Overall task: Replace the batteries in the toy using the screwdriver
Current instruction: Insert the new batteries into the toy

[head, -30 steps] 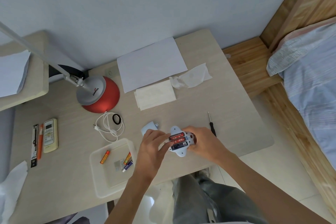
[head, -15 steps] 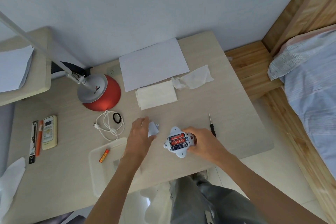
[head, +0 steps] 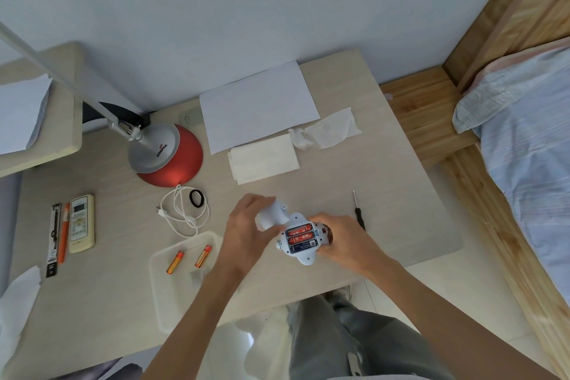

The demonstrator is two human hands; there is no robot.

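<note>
Since half a second ago the left hand (head: 246, 227) has lifted the small white plastic battery cover (head: 271, 215), pinching it with thumb and curled fingers just left of the rounded white plastic toy (head: 303, 257). Near left, a clear plastic tray (head: 159, 290) holds two orange batteries (head: 175, 261). Farther in, the right hand (head: 344, 237) grips the toy with its open compartment facing up and three seated cells (head: 301, 237) showing, while the black-handled screwdriver (head: 359, 220) lies on the pale wooden table (head: 401, 194) just beyond.

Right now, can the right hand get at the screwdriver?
Probably, but not freely: the screwdriver lies on the table right beside the right hand, nothing between them, yet that hand grips the toy and would have to let go first.
</note>
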